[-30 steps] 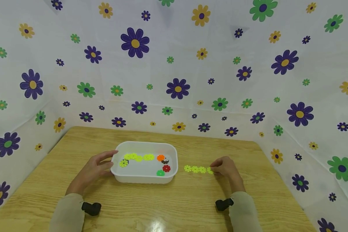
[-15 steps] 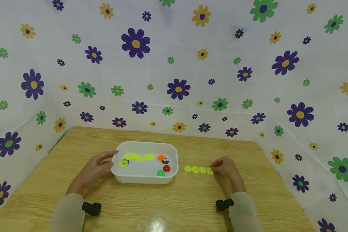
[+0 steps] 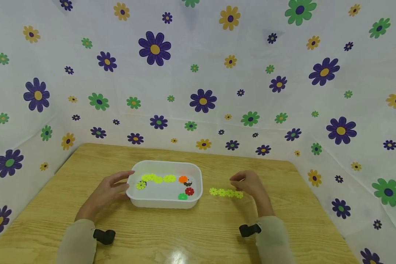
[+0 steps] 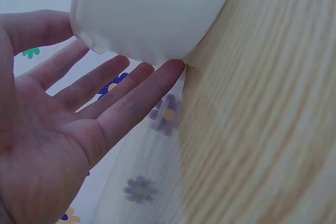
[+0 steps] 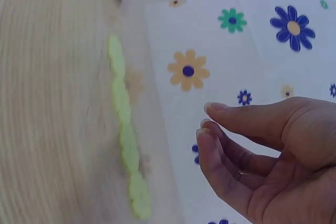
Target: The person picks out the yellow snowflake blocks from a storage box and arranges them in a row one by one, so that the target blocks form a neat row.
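Observation:
My left hand [image 3: 106, 192] rests its fingertips against the left end of a white plastic tub [image 3: 165, 203]; the left wrist view has the fingers fairly straight, touching the tub's outer wall. My right hand [image 3: 250, 185] hovers just above a row of yellow-green flower-shaped discs [image 3: 222, 192], linked flat on the table. In the right wrist view, thumb and fingers are loosely curved with a gap between them and hold nothing. The row of discs [image 5: 126, 129] lies apart from those fingers there.
Inside the tub lie more yellow-green discs [image 3: 158, 180], an orange disc [image 3: 183, 179], a red disc [image 3: 189, 191], a green disc [image 3: 182, 197] and a dark disc [image 3: 187, 183]. Flower-printed cloth [image 3: 181, 77] surrounds the back and sides of the wooden table [image 3: 171, 234].
My right hand has let go of the right-end disc of the row and lifted slightly up and to the left. My left hand stays at the tub.

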The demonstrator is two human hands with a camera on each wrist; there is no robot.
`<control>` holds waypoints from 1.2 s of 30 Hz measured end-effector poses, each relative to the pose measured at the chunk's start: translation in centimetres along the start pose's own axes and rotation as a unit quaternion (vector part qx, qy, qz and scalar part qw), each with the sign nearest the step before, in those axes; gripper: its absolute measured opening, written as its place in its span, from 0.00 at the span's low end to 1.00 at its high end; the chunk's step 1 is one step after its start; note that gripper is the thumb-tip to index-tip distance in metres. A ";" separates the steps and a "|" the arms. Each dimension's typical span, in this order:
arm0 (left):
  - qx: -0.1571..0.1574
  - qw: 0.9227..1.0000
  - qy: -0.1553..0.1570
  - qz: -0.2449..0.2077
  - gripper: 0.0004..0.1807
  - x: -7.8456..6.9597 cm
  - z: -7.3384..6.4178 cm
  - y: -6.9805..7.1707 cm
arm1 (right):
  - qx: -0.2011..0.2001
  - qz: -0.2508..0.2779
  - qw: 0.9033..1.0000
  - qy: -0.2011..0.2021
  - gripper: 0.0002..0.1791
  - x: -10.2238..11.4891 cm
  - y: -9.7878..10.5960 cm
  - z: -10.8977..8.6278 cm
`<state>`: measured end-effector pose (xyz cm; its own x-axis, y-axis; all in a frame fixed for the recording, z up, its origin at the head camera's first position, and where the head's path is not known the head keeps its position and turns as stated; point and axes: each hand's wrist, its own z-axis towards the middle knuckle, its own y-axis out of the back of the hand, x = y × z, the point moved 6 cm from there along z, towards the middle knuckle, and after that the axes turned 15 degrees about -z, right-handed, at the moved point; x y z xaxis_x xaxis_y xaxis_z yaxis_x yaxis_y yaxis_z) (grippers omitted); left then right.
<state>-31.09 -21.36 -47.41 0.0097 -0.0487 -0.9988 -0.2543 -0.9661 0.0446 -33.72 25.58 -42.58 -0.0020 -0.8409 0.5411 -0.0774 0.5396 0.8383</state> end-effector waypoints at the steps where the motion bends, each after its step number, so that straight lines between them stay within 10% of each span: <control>1: 0.002 1.000 -0.001 0.002 0.33 0.0 0.0 0.0 | 0.001 -0.001 1.000 0.004 0.10 0.6 -0.1 0.1; 20: 0.001 1.000 0.002 0.005 0.33 -0.1 0.1 0.0 | 0.035 0.024 0.994 0.103 0.07 12.6 -4.9 2.6; 36: 0.006 1.000 -0.005 0.007 0.33 0.2 0.1 0.2 | 0.061 -0.040 0.990 0.124 0.09 16.2 -10.8 4.7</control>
<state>-31.24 -21.50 -47.56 -0.0035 -0.0602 -0.9982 -0.2650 -0.9624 0.0590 -37.66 5.99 -43.16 0.2529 -0.8371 0.4852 -0.1872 0.4496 0.8734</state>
